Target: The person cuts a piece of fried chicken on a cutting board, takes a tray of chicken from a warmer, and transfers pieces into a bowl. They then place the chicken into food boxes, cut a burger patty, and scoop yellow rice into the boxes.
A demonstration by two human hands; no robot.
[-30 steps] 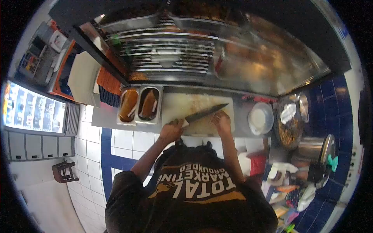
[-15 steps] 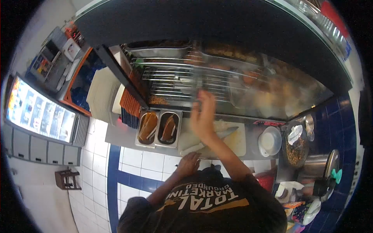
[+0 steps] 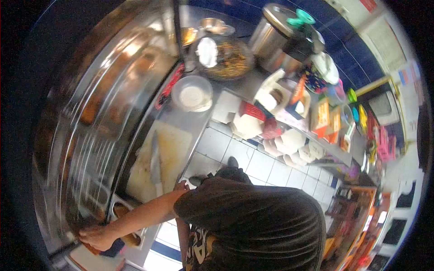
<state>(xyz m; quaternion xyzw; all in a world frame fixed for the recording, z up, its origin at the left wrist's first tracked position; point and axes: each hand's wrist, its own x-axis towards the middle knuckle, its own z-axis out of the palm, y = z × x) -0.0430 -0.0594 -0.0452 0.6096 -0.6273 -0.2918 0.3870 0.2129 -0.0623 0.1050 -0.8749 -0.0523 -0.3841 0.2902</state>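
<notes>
My right arm reaches across to the lower left. Its hand (image 3: 97,237) is at a stack of orange-brown trays (image 3: 91,249) beside the display cabinet's corner, fingers curled; what they grip is blurred. A dark blue stack (image 3: 115,248) lies just beside it. Near my body, only a bit of my left hand (image 3: 182,185) shows above the right forearm; its fingers are mostly hidden. On the counter, a knife (image 3: 155,165) lies on a stained white cutting board (image 3: 177,137). Metal containers (image 3: 132,238) with sauce are partly covered by my right forearm.
The glass display cabinet (image 3: 97,149) with wire racks runs along the left. A clear plastic tub (image 3: 192,93) sits beyond the board, near a dark bowl of food (image 3: 230,58). A steel pot (image 3: 275,38) and open cartons (image 3: 271,97) stand farther right.
The view has turned right. My right hand has left the cabinet's glass front and moved left to the tray stack. My left hand is now mostly hidden behind the right arm.
</notes>
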